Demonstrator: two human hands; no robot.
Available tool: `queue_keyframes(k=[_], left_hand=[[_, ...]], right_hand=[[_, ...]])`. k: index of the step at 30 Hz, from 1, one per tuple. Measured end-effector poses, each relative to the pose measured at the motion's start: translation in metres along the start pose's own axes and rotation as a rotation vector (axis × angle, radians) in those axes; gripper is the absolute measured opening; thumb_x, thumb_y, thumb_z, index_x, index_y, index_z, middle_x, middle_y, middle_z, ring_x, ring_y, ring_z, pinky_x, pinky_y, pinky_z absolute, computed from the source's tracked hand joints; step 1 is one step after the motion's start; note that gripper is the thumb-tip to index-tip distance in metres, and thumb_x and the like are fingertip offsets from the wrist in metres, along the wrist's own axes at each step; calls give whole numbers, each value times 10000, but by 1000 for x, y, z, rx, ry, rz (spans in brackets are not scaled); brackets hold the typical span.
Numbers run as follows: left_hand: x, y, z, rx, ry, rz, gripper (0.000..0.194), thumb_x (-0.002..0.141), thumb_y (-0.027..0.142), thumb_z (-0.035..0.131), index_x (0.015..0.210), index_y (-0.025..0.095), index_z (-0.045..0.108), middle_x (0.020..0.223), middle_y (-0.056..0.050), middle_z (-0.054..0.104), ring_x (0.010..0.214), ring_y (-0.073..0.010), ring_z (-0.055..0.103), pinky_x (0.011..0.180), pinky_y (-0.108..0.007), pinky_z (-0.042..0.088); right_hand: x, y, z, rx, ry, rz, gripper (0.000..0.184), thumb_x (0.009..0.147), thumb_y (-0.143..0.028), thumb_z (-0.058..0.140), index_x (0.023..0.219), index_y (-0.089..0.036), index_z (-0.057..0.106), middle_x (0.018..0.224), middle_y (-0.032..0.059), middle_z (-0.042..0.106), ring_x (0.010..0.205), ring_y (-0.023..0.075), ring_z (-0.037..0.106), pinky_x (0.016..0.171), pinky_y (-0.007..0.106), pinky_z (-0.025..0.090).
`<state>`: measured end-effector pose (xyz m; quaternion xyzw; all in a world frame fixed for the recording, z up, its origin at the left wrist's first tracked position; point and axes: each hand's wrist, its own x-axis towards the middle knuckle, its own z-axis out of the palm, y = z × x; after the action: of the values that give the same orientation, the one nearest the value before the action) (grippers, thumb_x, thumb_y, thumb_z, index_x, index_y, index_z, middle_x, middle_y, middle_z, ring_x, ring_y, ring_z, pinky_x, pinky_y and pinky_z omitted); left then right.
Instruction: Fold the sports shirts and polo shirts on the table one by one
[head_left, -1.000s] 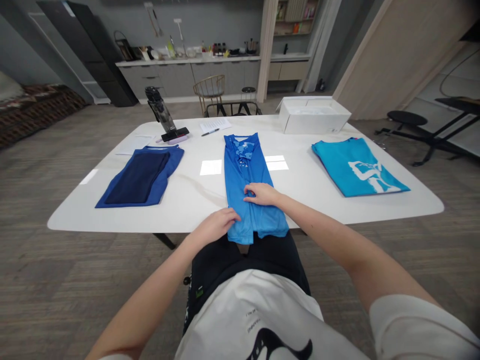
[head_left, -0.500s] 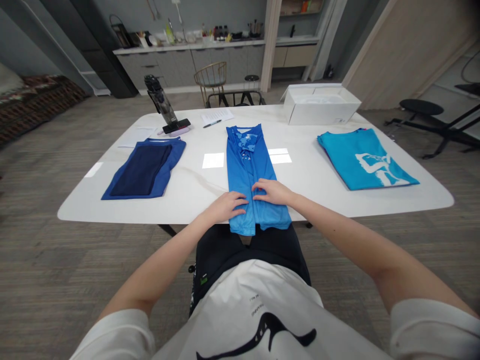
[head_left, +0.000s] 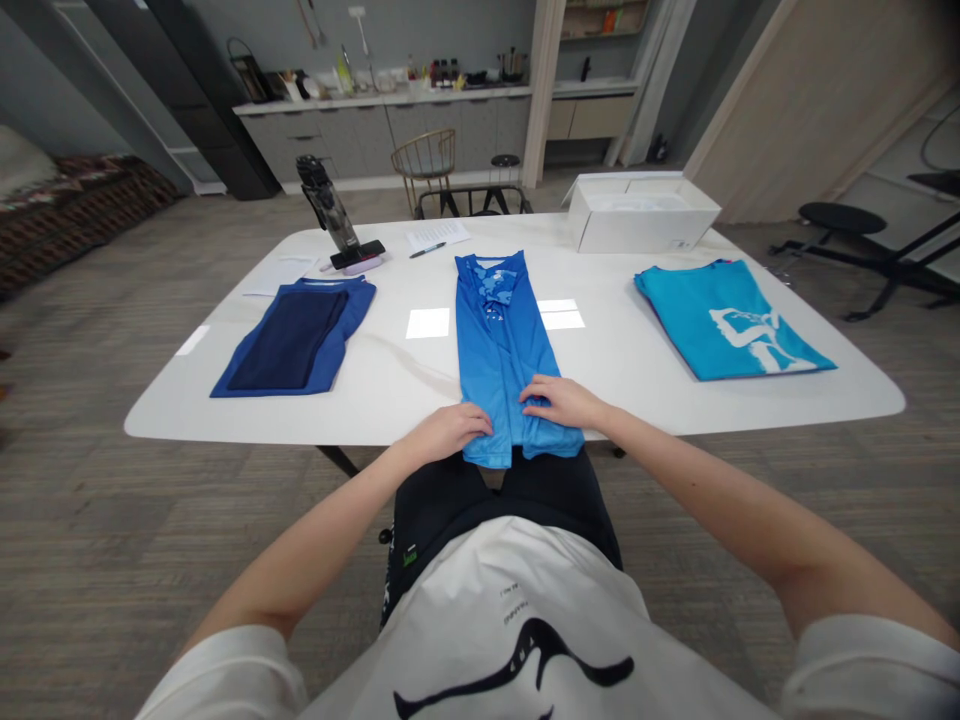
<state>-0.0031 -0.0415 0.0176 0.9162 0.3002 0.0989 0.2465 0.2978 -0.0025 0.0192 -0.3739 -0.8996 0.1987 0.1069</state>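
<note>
Left hand (head_left: 452, 430) and right hand (head_left: 566, 402) on near end of long, narrow-folded, shaded-blue fabric shirt (head_left: 491, 355), either side of its centre line. Fingers loosely curled; can't tell whether pinching cloth. Shirt lengthwise at middle of glossy white table (head_left: 397, 400), hem past near edge. Turquoise folded T-shirt with white print (head_left: 682, 315) at right; folded navy cloth (head_left: 287, 340) on royal-blue fabric garment (head_left: 346, 325) at left.

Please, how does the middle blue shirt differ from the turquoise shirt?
The blue shirt forms a long, narrow strip; the turquoise shirt is broader. The blue shirt extends past the white table's near edge; the turquoise shirt does not. The blue shirt fades lighter toward its hem; the turquoise shirt has a large white print. Both lie on the table.
</note>
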Motion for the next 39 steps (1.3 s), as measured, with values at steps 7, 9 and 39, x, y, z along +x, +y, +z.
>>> queue_keyframes(k=[7,9,39], left_hand=[[-17,-17,-8,-129,-121,78,410,906,73,530,1178,283,753,1416,-25,638,1394,-202,507,1206,-351,351],[-20,-20,-9,-119,-148,113,525,844,-6,499,1194,295,750,1465,-13,602,1435,-211,465,1233,-380,315],[81,-85,-37,-778,570,-746,657,740,145,693,1379,198,551,999,-56,673,672,-147,616,679,-305,500]], right_hand=[[-38,12,-15,66,9,17,180,933,-264,576,980,-216,744,957,60,670,819,191,628,778,285,466],[-47,19,-19,86,-40,23,208,909,-207,556,960,-223,757,988,61,676,823,190,631,784,289,468],[47,74,-50,693,84,632,449,697,-154,667,1145,-186,687,787,18,637,547,108,464,491,238,341]])
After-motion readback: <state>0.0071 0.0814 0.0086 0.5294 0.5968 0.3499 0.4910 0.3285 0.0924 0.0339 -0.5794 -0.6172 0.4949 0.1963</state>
